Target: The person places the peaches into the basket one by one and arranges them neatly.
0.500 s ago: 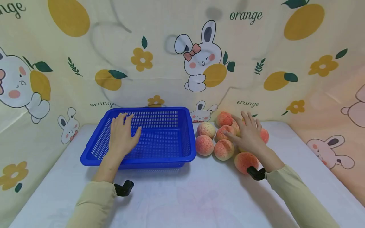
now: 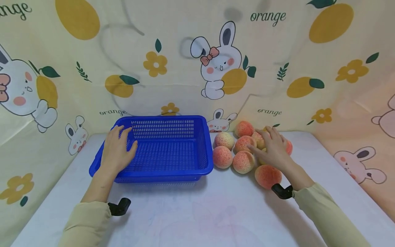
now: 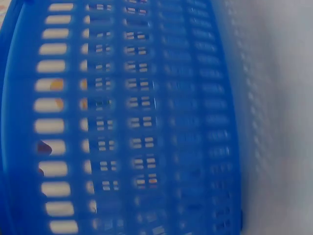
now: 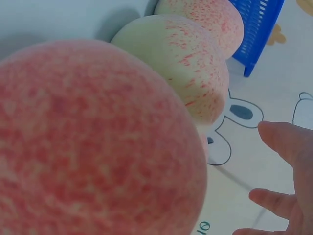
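Note:
A blue plastic basket (image 2: 165, 173) with slotted walls stands on the table, with nothing in it that I can see. Over its left side hovers my left hand (image 2: 116, 151), fingers loosely bent and thumb apart, holding nothing. The left wrist view shows only the basket's slotted wall (image 3: 112, 117). My right hand (image 2: 273, 149) is spread above a group of peaches (image 2: 243, 162) and covers some of them; whether it touches one is unclear. In the right wrist view a reddish peach (image 4: 98, 142) looms close, while thumb and fingers (image 4: 286, 142) are apart at the right.
Several peaches sit close together just right of the basket; one peach (image 2: 267, 176) lies nearest the front. The white table (image 2: 191, 212) meets a printed cloth (image 2: 172, 34) with rabbits and fruit behind and at the sides.
My left hand has moved left, from over the basket's inside toward its left side. The right hand has shifted slightly right and down over the peaches. Basket and peaches stay put.

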